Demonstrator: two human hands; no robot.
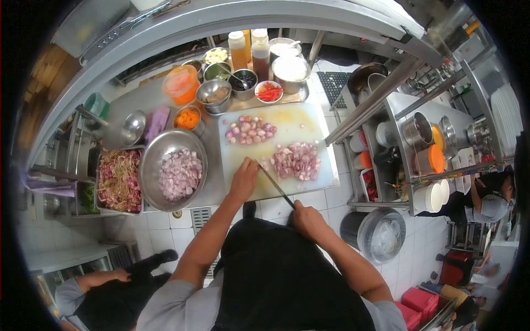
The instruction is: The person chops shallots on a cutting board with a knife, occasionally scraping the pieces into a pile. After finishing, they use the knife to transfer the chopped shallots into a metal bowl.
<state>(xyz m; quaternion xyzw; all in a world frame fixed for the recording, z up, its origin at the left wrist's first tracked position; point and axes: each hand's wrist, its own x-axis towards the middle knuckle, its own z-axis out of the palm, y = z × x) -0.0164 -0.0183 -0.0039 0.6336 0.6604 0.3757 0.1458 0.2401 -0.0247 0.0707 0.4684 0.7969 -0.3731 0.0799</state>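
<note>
While right hand [309, 219] grips knife [279, 189], left hand [243, 179] bunches by tip, contents unclear — whole shallots [251, 131] board's [326, 165] 10 o'clock, slices [298, 161] 4, likely for sorting.

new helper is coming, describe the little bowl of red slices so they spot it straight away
Find the big pale cutting board. Just past its far edge sits a small white bowl. Bright red pieces fill it, while the metal pot to its left holds something dark and the larger pot to its right something white.
</note>
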